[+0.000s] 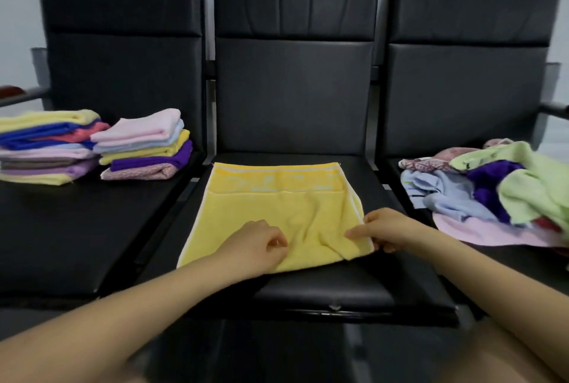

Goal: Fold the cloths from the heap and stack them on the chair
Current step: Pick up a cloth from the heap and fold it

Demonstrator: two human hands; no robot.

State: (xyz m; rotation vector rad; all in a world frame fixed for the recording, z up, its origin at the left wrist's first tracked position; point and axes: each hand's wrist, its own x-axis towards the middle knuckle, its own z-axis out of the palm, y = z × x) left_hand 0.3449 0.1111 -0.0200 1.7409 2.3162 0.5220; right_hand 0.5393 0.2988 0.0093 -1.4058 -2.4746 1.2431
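Three black padded chairs stand side by side against a pale wall, and the middle chair point(323, 284) serves as the landmark. On its seat lies a yellow towel point(277, 207), spread mostly flat, with a woven band along its far edge and wrinkles toward its near right corner. The left hand point(255, 247) rests on the towel's near edge with fingers curled, seemingly pinching the fabric, though the grip itself is partly hidden. The right hand point(385, 228) pinches the towel's near right corner between thumb and fingers. On the chair to the left of the middle chair sit two stacks of folded cloths: a taller stack point(46, 148) farther left and a smaller stack point(144, 145) nearer the middle chair. On the chair to the right lies the heap of unfolded cloths point(492, 191), green, purple, blue and pink.
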